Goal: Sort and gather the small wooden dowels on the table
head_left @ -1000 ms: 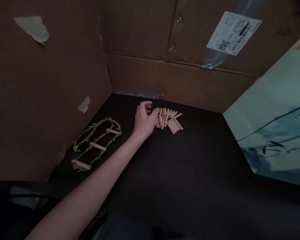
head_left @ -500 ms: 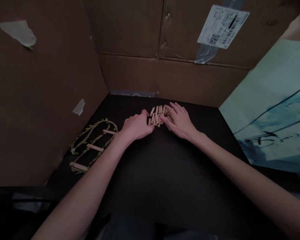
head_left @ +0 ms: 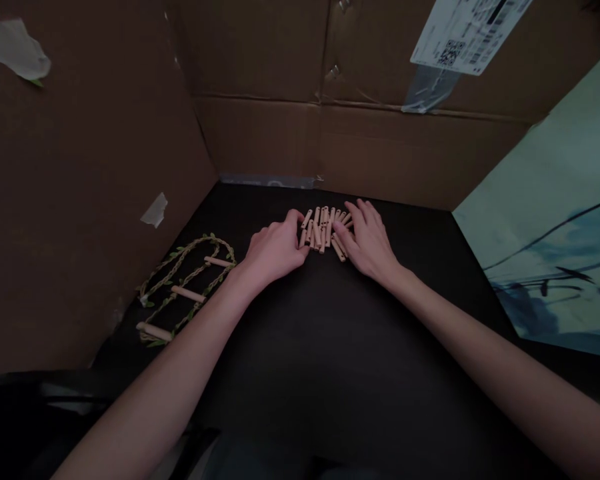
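Near the black table's [head_left: 330, 360] back edge, our half-curled left hand [head_left: 275, 248] and loosely spread right hand [head_left: 371, 243] flank a pile of loose wooden sticks [head_left: 329, 233], gripping none visibly, while toward the left edge leafy cord [head_left: 195, 272] already carries three rungs [head_left: 187, 294].
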Available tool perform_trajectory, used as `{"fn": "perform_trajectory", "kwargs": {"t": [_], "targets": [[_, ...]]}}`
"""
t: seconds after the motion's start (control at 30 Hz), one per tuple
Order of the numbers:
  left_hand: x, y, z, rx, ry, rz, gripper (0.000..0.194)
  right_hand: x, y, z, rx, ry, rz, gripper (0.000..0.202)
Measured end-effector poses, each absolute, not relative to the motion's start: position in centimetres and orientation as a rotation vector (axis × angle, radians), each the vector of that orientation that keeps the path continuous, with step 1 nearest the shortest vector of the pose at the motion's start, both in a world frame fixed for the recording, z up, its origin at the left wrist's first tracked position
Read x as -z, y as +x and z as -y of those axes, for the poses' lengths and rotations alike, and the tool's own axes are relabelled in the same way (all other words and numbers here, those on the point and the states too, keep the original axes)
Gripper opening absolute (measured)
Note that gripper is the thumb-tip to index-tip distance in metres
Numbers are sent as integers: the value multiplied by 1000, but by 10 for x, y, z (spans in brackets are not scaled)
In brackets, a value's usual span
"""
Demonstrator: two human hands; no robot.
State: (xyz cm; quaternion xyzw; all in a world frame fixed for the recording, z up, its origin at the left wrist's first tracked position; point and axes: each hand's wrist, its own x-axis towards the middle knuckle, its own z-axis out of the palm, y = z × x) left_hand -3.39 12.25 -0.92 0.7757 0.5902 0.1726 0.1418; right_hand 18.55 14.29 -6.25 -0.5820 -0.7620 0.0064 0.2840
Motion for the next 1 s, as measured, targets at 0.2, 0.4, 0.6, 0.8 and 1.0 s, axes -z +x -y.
{"fn": "perform_trajectory", "kwargs": {"t": [0.2,0.4,0.6,0.8,1.0], "targets": [[3,-45,-125,-464,2210,-1667,73,65,188,-145,-159,-1596,2034,89],[13,-57,-137,-460,2347,-1530,88,59,187,-142,-200,-1534,2041,92],[16,-57,-141,-467,2362,-1394,86,54,184,-139,-232,-1576,2102,115],[11,-61,-140,-452,2375,-1323,78,53,183,-137,-249,-1579,2141,123],[16,-64,-144,-604,2341,-1292,69,57,185,-138,-185,-1572,2171,123]]}}
